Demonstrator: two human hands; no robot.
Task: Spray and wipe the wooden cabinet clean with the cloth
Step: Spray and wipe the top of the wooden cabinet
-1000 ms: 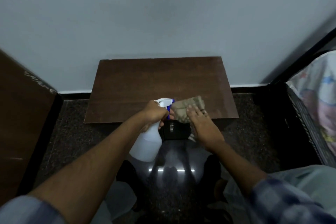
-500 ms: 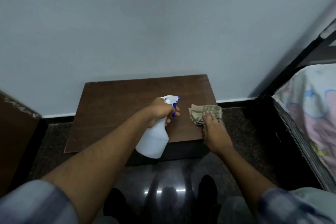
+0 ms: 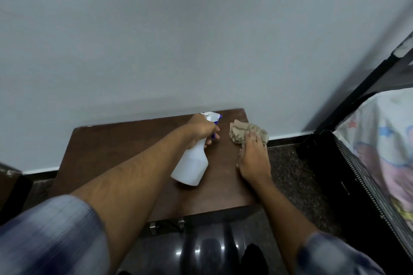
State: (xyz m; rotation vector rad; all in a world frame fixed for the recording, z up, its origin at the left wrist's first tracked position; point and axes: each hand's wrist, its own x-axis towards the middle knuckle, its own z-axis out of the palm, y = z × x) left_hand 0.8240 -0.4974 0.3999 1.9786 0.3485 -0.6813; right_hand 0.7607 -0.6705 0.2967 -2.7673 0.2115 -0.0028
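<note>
The white spray bottle (image 3: 192, 164) is held by the left hand (image 3: 201, 128), whose fingers (image 3: 209, 140) are closed around its neck, below the blue trigger. The crumpled cloth (image 3: 245, 133) is pressed flat under the open fingers (image 3: 252, 137) of the right hand (image 3: 254, 158), at the far right corner of the wooden cabinet (image 3: 111, 147).

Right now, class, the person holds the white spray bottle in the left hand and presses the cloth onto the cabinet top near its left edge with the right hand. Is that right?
Not quite. The head view shows the right hand pressing the cloth near the right edge of the cabinet top, not the left. The left hand does hold the white spray bottle.
</note>
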